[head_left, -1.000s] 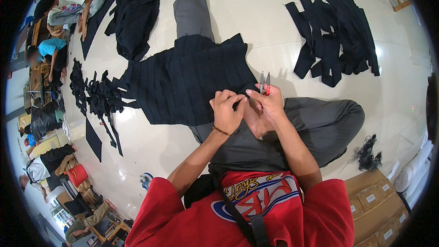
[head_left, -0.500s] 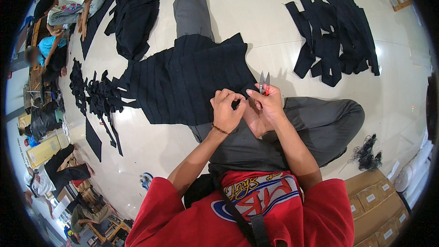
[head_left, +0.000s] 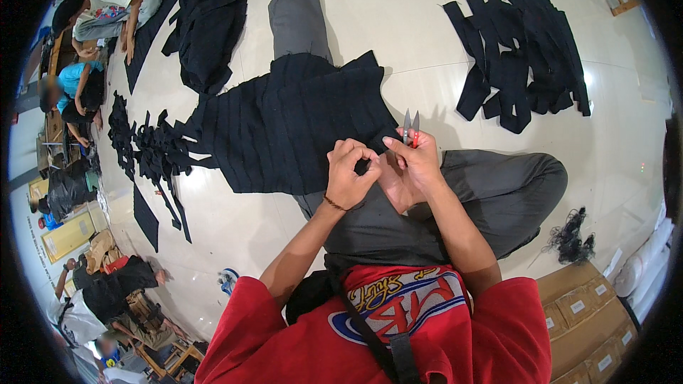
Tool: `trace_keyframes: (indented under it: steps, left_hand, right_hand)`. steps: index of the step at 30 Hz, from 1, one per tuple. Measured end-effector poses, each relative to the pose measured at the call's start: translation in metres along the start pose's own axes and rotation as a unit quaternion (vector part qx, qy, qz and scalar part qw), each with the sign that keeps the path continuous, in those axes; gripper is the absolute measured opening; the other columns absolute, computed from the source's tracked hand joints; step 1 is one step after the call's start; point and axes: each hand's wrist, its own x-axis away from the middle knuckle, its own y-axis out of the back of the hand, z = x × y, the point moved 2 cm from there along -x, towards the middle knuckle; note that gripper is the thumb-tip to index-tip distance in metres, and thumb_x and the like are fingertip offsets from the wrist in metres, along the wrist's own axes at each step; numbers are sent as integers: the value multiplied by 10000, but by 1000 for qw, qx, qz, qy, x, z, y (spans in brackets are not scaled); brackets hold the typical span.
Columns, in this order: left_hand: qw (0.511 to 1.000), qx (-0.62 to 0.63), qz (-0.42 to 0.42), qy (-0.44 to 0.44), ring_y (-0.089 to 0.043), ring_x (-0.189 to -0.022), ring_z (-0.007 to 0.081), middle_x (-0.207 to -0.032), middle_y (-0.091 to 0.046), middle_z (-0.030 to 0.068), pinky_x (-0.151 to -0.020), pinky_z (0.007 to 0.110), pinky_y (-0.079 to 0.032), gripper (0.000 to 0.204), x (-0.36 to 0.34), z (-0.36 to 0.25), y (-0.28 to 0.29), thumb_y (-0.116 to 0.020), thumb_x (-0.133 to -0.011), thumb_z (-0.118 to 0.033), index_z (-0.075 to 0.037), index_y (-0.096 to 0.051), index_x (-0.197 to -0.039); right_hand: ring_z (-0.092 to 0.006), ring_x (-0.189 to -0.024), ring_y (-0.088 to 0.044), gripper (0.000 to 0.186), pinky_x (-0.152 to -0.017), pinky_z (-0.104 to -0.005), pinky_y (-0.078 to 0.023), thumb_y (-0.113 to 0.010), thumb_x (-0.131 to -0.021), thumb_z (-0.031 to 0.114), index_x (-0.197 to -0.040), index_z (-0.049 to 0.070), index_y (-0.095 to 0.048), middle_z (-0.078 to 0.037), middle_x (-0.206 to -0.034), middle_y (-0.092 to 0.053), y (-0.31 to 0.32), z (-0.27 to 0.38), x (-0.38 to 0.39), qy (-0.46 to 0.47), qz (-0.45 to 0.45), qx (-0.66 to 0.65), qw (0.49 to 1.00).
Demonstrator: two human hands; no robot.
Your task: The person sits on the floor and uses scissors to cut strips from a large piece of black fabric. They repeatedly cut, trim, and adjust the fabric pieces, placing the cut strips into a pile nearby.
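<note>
A wide layered piece of black fabric (head_left: pixel 299 117) lies over my outstretched leg, its lower right edge reaching my hands. My left hand (head_left: pixel 348 174) is closed, thumb and fingertips pinched on the fabric's edge. In my right hand (head_left: pixel 418 163) sits a pair of thread snips (head_left: pixel 410 128), blades pointing away from me and a bit of red at the handle. My right thumb and fingertips meet the corner of the cloth beside the left hand. Whether a thread is between the fingers is too small to tell.
Black fabric strips (head_left: pixel 526 57) lie on the tiled floor at far right. A black cloth heap (head_left: pixel 210 28) and tangled strips (head_left: pixel 160 146) lie left. A thread clump (head_left: pixel 571 238) and cardboard boxes (head_left: pixel 587 320) are at right. Several people sit or bend along the left side.
My hands, the snips and the fabric stay almost still. At the left, a person in white has bent lower, and the person in blue has shifted posture.
</note>
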Motion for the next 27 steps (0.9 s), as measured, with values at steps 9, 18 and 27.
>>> trace_keyframes:
  steps: [9,18,27]
  left_hand:
    - [996,45,34,-67,-581,-857,227,-879,-584,69,-786,338,-447,120,-2,-7,7,-710,-743,-34,-61,-644,-839]
    - [977,132,166,2,-657,-782,149,-913,-653,87,-654,261,-509,116,12,-20,7,-701,-805,-13,-2,-673,-917]
    - [858,341,104,369,-704,-733,148,-876,-713,92,-602,248,-536,263,13,-1,-22,-663,-959,-224,38,-686,-967]
  right_hand:
    - [-42,-478,-454,293,-431,-208,-353,-819,-798,54,-987,5,-600,37,-640,-543,-1,-1,0,7,3,9,1000]
    - [-50,-477,-459,265,-433,-206,-369,-815,-800,50,-953,22,-601,41,-641,-530,-3,5,1,3,-22,10,1000]
    - [-43,-464,-450,242,-421,-200,-350,-813,-802,53,-946,16,-622,41,-645,-548,0,2,1,14,-10,22,1000]
